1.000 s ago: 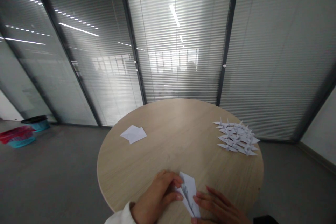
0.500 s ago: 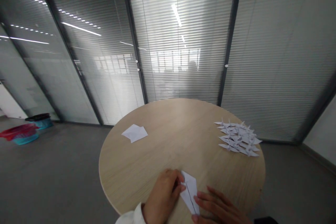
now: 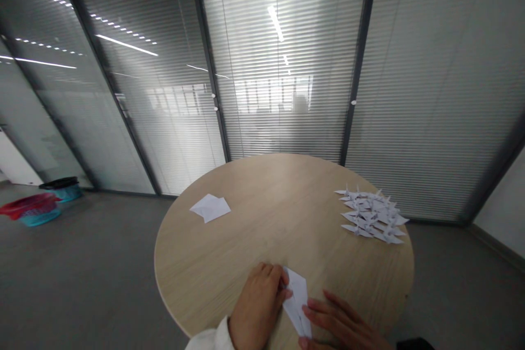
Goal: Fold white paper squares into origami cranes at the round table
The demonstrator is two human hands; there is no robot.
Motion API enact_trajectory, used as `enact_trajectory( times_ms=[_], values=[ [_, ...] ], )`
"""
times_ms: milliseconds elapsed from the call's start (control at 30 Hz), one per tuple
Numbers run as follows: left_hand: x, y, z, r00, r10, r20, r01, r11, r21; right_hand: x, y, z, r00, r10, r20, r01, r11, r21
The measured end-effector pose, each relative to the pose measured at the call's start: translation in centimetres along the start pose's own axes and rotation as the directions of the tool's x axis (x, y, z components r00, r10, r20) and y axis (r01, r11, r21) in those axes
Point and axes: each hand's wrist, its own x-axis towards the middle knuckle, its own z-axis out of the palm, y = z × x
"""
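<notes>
A folded piece of white paper [image 3: 298, 295], kite-shaped with a crease line down its middle, lies on the table in front of me. My left hand [image 3: 264, 298] is closed, its thumb and fingers pinching the paper's left edge. From the right, my right hand [image 3: 336, 320] touches the paper's right edge with its fingertips. Those fingers are stretched out and slightly apart, and the thumb rests near the paper's lower tip. The underside of the paper is hidden.
The round wooden table [image 3: 283, 175] holds loose white paper sheets [image 3: 210, 208] at left and a cluster of several folded paper cranes [image 3: 371, 216] at right. On the floor at far left stand a red-lined basket [image 3: 33, 209] and a black-lined basket [image 3: 63, 188]. Glass panels with blinds [image 3: 287, 131] rise behind.
My left hand has shifted slightly to the right, and its thumb reaches further over the paper. The dark gap along the paper's crease looks narrower. My right hand stays nearly where it was.
</notes>
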Motion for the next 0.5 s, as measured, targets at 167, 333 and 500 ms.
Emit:
enact_trajectory(
  times_ms=[167,333,500],
  values=[
    [0.1,0.1,0.3,1.000,-0.014,-0.019,0.015,0.999,0.041,-0.2,-0.2,0.4,1.000,0.013,-0.012,-0.013,1.000,-0.003],
    [-0.1,0.0,0.7,0.999,-0.016,-0.050,0.015,1.000,-0.012,-0.8,-0.5,1.2,0.999,0.039,-0.010,-0.039,0.999,0.006],
    [-0.1,0.1,0.7,0.998,-0.019,-0.053,0.016,0.998,-0.061,-0.6,-0.7,1.0,0.999,0.044,-0.006,-0.044,0.999,-0.004]
  ],
)
